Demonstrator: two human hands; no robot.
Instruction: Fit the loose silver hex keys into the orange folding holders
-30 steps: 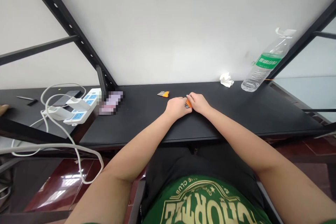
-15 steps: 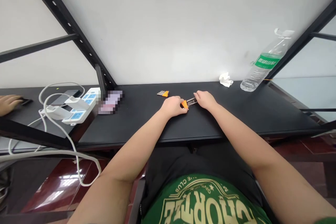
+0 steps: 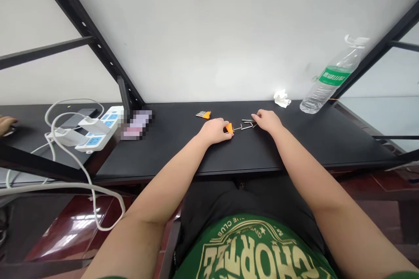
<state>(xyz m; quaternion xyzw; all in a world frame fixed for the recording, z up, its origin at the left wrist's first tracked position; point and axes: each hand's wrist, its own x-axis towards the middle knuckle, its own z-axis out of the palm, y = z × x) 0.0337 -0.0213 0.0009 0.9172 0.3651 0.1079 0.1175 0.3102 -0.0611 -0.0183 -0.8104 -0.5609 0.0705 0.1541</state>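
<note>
My left hand (image 3: 213,131) is closed on an orange hex key holder (image 3: 229,128) low over the black desk. One thin key still sticks out of its right side. To the right, several loose silver hex keys (image 3: 248,125) lie between the two hands. My right hand (image 3: 266,120) has its fingertips pinched at the right ends of these keys, which the fingers partly cover. A second orange holder (image 3: 207,115), with a row of keys in it, rests on the desk beyond my left hand.
At the back right stand a clear bottle with a green label (image 3: 334,76) and a crumpled tissue (image 3: 282,98). On the left are a white power strip (image 3: 101,128) with cables and a blurred pinkish item (image 3: 136,125). Another person's hand (image 3: 5,124) shows at the left edge.
My right hand has moved right, away from the orange holder. Most of the hex keys have come out of it and lie loose. At the far left, the other person's hand has shifted left.
</note>
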